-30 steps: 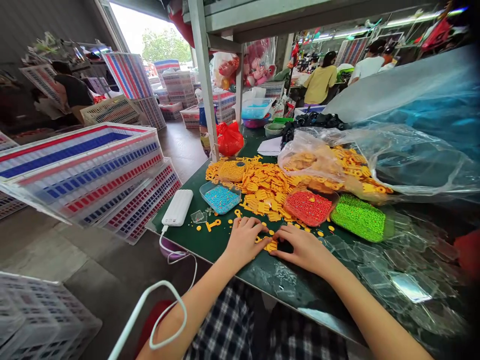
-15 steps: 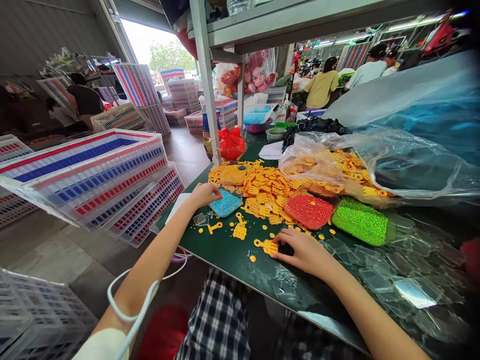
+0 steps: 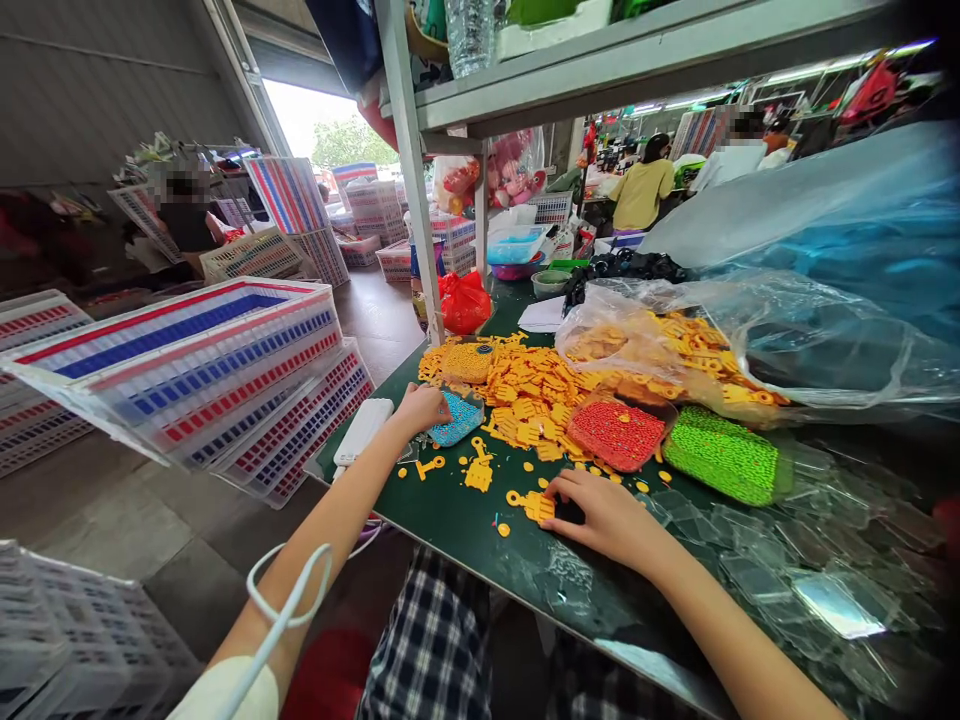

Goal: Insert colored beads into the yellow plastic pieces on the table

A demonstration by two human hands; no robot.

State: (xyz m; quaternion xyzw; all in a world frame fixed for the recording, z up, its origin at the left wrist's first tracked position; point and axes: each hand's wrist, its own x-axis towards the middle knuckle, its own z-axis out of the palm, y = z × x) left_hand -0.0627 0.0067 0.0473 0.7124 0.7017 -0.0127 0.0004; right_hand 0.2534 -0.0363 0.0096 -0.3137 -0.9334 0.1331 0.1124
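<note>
My right hand [image 3: 600, 508] pinches the edge of a flat yellow plastic piece with a ring at one end [image 3: 535, 505], lying on the dark green table. At the left, my left hand [image 3: 421, 408] reaches to the near-left rim of a clear tray of blue beads [image 3: 457, 418]. Its fingers are curled together, and what they hold, if anything, is hidden. Between the hands lies another yellow ringed piece [image 3: 478, 470], with a smaller yellow piece [image 3: 430, 467] beside it. A small yellow disc [image 3: 504, 530] sits below the pinched piece.
Behind the hands spreads a heap of yellow pieces [image 3: 529, 390]. Trays of red beads [image 3: 619, 435], green beads [image 3: 721, 455] and yellow beads [image 3: 469, 362] stand around it. Clear plastic squares [image 3: 787, 560] cover the right side. A white device [image 3: 364, 432] lies by the left edge.
The view has tilted a little, lowering the scene. My left hand has shifted slightly right against the blue bead tray, its fingers more curled. My right hand keeps its pinch on the yellow piece.
</note>
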